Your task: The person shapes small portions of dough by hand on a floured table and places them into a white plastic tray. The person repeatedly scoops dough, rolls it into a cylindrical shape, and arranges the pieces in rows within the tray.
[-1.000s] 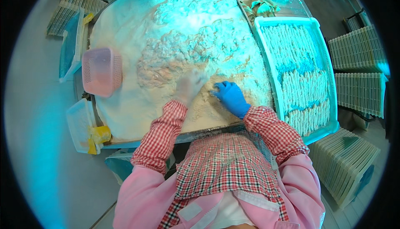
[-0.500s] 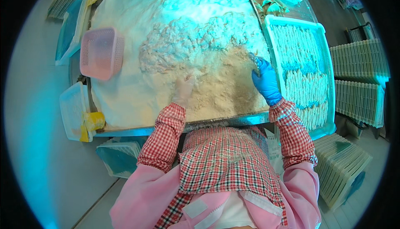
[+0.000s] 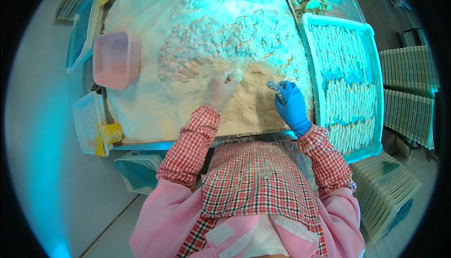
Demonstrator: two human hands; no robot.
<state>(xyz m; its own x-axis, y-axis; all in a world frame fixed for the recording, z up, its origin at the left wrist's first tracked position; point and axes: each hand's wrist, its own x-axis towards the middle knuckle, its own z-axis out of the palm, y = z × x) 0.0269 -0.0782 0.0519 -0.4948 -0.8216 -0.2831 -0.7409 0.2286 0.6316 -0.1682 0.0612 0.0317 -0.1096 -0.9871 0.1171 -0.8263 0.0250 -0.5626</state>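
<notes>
My left hand (image 3: 221, 91), in a thin whitish glove, is above the floury powder (image 3: 249, 110) near the front of the work surface. Its fingers curl inward, and a powdery whitish lump shows at the fingertips; I cannot make out what it is. To its right is my right hand (image 3: 292, 107), in a blue glove, with fingers closed together and powder caked on the tips. Whatever they grip is hidden. Just beyond both hands lies a wide heap of wet-looking, powder-coated pieces (image 3: 202, 46). A light blue tray (image 3: 321, 117) at the right holds rows of slender coated strips (image 3: 350, 96).
A pink perforated basket (image 3: 112, 61) stands on the left of the work surface. Beside the left edge is a clear container (image 3: 87, 122) with yellow tape (image 3: 110, 133). Stacked trays stand at the lower right (image 3: 385, 192) and far right (image 3: 408, 70). A crumpled cloth (image 3: 312, 4) lies beyond the tray.
My left hand has moved up and right, its fingers curling over the powder. My right hand has drawn back toward me and slightly left, away from the heap's edge.
</notes>
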